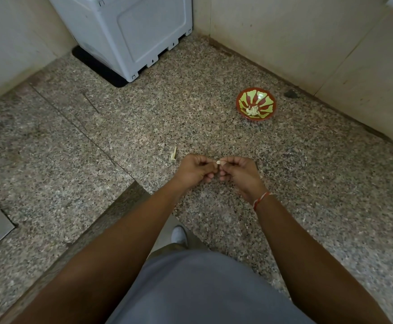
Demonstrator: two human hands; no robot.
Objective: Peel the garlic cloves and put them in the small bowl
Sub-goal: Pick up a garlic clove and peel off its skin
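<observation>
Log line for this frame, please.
step: peeling | left hand and right hand: pinch garlic clove | small bowl: holds peeled cloves | counter: peel scrap

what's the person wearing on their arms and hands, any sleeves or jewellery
Both forearms are bare, with no sleeves in view and no gloves. The right hand has a thin red and white thread band tied round its wrist. The left hand and its wrist show nothing worn.

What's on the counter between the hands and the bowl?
Nothing: in the head view only bare speckled counter runs from the right hand up to the bowl. The peel scrap lies off to the left.
</observation>
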